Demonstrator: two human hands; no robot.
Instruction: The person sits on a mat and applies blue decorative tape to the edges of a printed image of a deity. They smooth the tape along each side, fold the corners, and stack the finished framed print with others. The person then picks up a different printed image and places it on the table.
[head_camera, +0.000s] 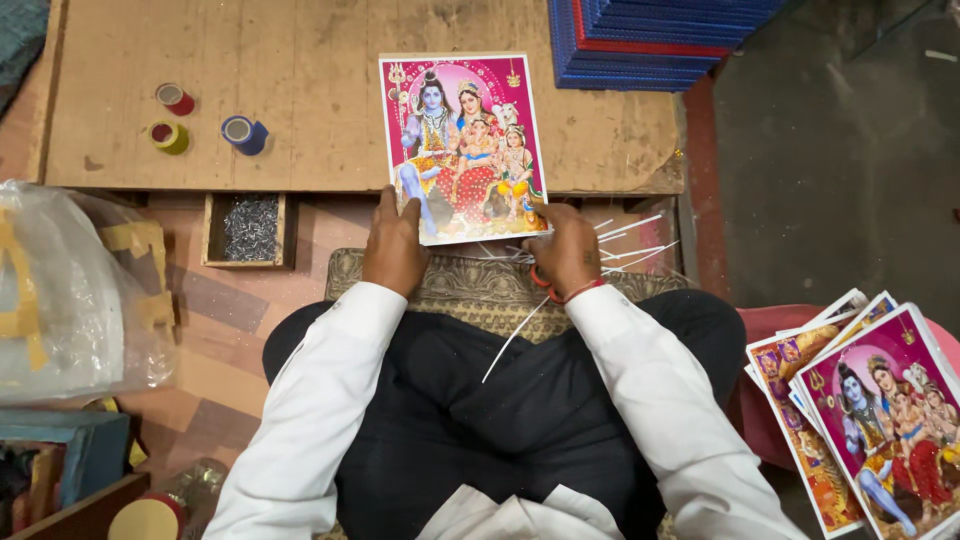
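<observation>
A colourful religious picture print (462, 140) with a pink ground lies on the low wooden board (300, 60), its near edge hanging over the board's front. My left hand (393, 248) grips the print's near left corner. My right hand (565, 250) pinches the near right corner; a red band circles that wrist. Thin white strips (625, 245) lie scattered under and beside my right hand, and one long strip (515, 338) rests across my lap.
Three small tape rolls, red (174, 98), yellow (169, 137) and blue (243, 134), stand on the board's left. A small box of metal pins (250, 228) sits below. Stacked prints (870, 410) lie at right, blue frames (650, 40) at the back, a plastic bag (70, 290) at left.
</observation>
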